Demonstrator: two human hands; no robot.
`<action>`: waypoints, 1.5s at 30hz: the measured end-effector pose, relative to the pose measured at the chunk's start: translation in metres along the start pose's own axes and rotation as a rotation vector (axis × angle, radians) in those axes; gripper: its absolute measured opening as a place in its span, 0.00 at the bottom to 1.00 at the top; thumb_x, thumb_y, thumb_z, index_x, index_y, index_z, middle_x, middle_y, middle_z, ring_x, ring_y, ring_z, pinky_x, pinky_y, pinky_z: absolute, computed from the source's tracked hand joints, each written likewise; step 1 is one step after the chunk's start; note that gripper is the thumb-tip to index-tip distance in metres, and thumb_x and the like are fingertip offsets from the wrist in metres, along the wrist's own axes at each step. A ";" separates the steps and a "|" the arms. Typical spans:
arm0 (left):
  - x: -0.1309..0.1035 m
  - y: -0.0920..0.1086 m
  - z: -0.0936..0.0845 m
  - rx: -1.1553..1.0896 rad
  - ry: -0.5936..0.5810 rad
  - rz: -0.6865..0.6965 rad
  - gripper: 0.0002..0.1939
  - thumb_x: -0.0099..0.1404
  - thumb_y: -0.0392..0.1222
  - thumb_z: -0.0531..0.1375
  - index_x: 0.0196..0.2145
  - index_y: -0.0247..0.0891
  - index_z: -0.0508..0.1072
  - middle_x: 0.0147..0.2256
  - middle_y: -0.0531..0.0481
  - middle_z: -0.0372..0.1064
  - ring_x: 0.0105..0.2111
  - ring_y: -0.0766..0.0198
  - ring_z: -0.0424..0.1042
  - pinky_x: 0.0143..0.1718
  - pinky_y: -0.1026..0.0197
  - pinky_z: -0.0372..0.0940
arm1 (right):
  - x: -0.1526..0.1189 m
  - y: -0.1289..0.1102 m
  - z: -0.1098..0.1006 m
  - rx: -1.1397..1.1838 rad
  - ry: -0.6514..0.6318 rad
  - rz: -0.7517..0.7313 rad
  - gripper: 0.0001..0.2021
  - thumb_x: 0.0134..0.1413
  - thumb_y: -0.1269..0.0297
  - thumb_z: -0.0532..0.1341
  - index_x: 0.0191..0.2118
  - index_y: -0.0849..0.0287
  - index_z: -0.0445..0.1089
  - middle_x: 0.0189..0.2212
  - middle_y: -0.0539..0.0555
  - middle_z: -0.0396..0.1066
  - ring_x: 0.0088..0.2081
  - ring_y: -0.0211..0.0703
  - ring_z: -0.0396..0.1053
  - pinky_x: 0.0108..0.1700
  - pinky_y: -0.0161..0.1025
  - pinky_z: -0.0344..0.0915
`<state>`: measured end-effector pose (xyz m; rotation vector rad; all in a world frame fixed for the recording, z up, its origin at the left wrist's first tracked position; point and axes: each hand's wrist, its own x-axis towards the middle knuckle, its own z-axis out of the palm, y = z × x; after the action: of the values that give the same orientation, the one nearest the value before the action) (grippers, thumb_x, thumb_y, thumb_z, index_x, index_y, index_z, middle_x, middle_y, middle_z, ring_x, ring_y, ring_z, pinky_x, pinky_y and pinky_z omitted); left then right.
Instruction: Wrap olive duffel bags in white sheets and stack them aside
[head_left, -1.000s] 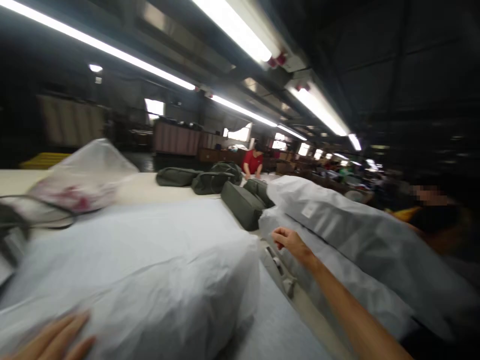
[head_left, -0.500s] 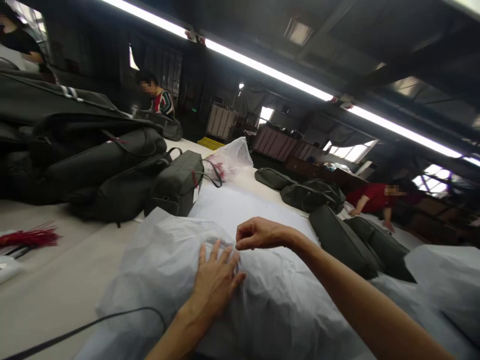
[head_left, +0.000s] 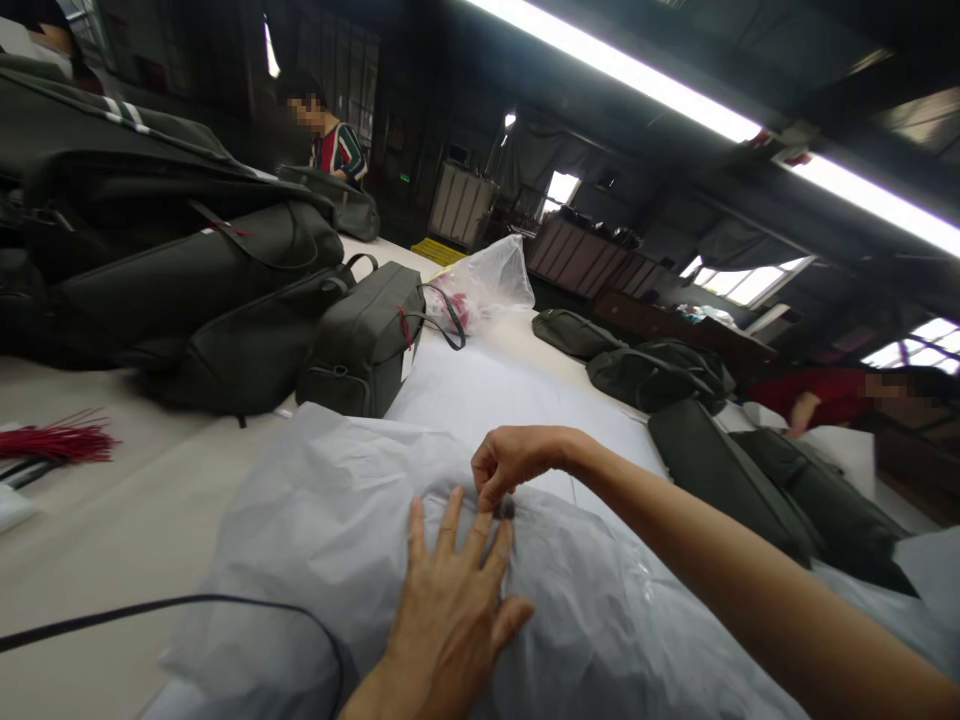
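Note:
A crinkled white sheet (head_left: 300, 520), like thin paper or plastic, lies bunched over a bulky shape in front of me. My left hand (head_left: 457, 600) rests flat on it, fingers spread. Just beyond those fingertips my right hand (head_left: 521, 462) is closed in a pinch, its fingertips down at the sheet. Beside them a small dark spot (head_left: 505, 507) shows in the white surface. Whatever the pinch holds is hidden. A thin black cord (head_left: 225, 600) runs from the left edge onto the sheet.
An upright dark bag (head_left: 367, 340) with a tag stands ahead, beside piled dark bags (head_left: 202, 290). Red ties (head_left: 60, 440) lie at left on the table (head_left: 150, 520). A clear plastic bag (head_left: 491, 285) stands beyond. More dark bags (head_left: 727, 480) lie at right, near a person in red (head_left: 832, 395).
My right hand has come down to the sheet, and a dark spot now shows by its fingertips. My left hand stays spread on the sheet. The view has turned slightly and dipped.

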<state>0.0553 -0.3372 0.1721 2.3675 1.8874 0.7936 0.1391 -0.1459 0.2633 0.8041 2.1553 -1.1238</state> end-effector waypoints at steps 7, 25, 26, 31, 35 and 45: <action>-0.003 -0.002 0.004 0.056 0.109 0.038 0.26 0.67 0.63 0.52 0.57 0.49 0.69 0.59 0.48 0.65 0.60 0.41 0.60 0.62 0.27 0.42 | 0.001 -0.026 -0.003 -0.293 0.058 0.088 0.09 0.41 0.61 0.69 0.29 0.60 0.76 0.21 0.45 0.68 0.25 0.34 0.63 0.27 0.31 0.56; -0.007 -0.010 0.009 0.134 0.211 0.100 0.27 0.66 0.64 0.53 0.56 0.49 0.69 0.52 0.50 0.72 0.58 0.44 0.61 0.65 0.36 0.22 | 0.020 0.071 -0.011 0.018 0.487 0.111 0.38 0.39 0.51 0.73 0.57 0.59 0.67 0.47 0.58 0.72 0.43 0.45 0.71 0.43 0.37 0.66; -0.008 -0.011 0.009 0.132 0.205 0.100 0.28 0.65 0.64 0.53 0.57 0.49 0.68 0.52 0.50 0.72 0.59 0.43 0.61 0.66 0.36 0.22 | 0.014 0.075 -0.007 0.049 0.608 0.119 0.31 0.44 0.51 0.70 0.54 0.61 0.69 0.45 0.59 0.74 0.43 0.46 0.71 0.43 0.38 0.66; -0.010 -0.012 0.012 0.129 0.163 0.117 0.28 0.65 0.62 0.55 0.60 0.50 0.65 0.54 0.49 0.70 0.60 0.43 0.59 0.66 0.34 0.30 | -0.025 0.052 0.040 0.180 0.606 -0.102 0.27 0.65 0.45 0.48 0.55 0.59 0.70 0.54 0.57 0.71 0.56 0.49 0.67 0.60 0.45 0.60; -0.007 -0.007 0.012 0.100 0.187 0.058 0.27 0.65 0.65 0.54 0.55 0.49 0.70 0.54 0.49 0.70 0.60 0.43 0.60 0.65 0.32 0.32 | -0.035 0.035 0.073 0.104 0.411 -0.146 0.36 0.64 0.40 0.47 0.68 0.60 0.52 0.68 0.56 0.50 0.68 0.49 0.48 0.70 0.46 0.42; 0.007 -0.017 0.001 0.054 -0.106 0.034 0.22 0.69 0.52 0.55 0.57 0.45 0.67 0.56 0.42 0.68 0.62 0.42 0.58 0.58 0.25 0.51 | -0.039 0.038 0.098 0.042 0.692 -0.016 0.35 0.64 0.41 0.48 0.67 0.60 0.54 0.67 0.59 0.52 0.67 0.53 0.49 0.69 0.51 0.42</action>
<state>0.0417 -0.3256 0.1685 2.4260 1.8552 0.6130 0.2130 -0.2210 0.2245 1.3472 2.6919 -0.9893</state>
